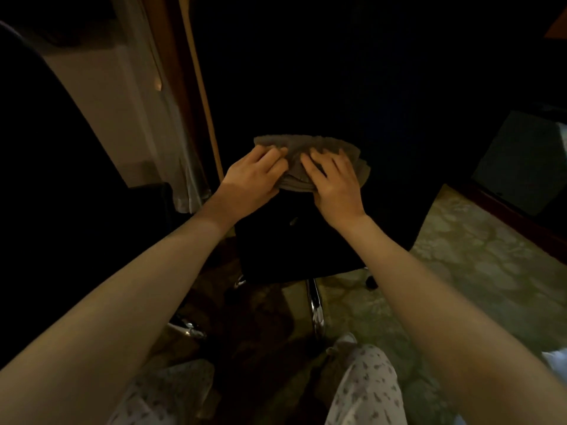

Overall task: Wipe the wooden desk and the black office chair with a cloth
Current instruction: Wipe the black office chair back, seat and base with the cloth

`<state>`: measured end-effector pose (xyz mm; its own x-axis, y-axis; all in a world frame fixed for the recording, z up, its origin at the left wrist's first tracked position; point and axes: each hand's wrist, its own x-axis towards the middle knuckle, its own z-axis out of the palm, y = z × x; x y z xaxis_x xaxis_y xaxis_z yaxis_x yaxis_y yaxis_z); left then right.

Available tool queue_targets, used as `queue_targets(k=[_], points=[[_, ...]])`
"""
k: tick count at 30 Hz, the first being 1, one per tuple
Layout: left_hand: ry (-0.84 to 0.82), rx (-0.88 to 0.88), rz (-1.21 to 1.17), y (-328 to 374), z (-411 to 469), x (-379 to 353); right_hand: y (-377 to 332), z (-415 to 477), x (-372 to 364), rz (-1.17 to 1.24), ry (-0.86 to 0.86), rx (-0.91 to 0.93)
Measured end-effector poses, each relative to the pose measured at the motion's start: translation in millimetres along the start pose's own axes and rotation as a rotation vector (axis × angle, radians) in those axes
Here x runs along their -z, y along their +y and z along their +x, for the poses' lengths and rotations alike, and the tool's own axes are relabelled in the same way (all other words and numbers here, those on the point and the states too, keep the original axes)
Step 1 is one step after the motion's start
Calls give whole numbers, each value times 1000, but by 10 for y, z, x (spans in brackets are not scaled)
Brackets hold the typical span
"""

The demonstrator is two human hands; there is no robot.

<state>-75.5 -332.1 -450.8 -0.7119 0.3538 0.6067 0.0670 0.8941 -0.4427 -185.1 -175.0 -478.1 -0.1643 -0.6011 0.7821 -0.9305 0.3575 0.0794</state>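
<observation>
Currently the grey cloth (310,148) lies at the black chair's (294,243) far edge; the left hand (251,177) grips its folds, and the right hand (336,184) presses flat, fingers spread.

one head-worn wide-angle view, facing forward and down, close above the black office chair (294,250)

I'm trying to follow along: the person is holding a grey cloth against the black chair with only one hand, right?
Not quite: both hands are on it. The head view shows the left hand and the right hand side by side on the grey cloth, against the black chair.
</observation>
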Motion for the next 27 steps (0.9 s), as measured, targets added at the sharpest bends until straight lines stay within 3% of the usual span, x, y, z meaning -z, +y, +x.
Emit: queue_targets(k=[6,13,16,19,23,25,27], points=[[-105,53,-60,177,-391,-294,5,-363,-222,-12,-154,66],[-350,78,-201,458,-688,-611,-176,-705,-379,-7,-528,4],[-507,149,-257,506,-660,-555,-230,-680,-348,30,-758,-33],[-695,263,-326,531,-693,-495,-306,-663,-283,58,-807,-43],[-661,302,-326,449,-742,-226,-434,-569,-150,-10,-806,19],[-467,239,-281,368,-760,-82,-465,-466,-112,-41,-760,14],[-285,177,-197,247,-757,19,-488,-323,-56,-48,-600,53]])
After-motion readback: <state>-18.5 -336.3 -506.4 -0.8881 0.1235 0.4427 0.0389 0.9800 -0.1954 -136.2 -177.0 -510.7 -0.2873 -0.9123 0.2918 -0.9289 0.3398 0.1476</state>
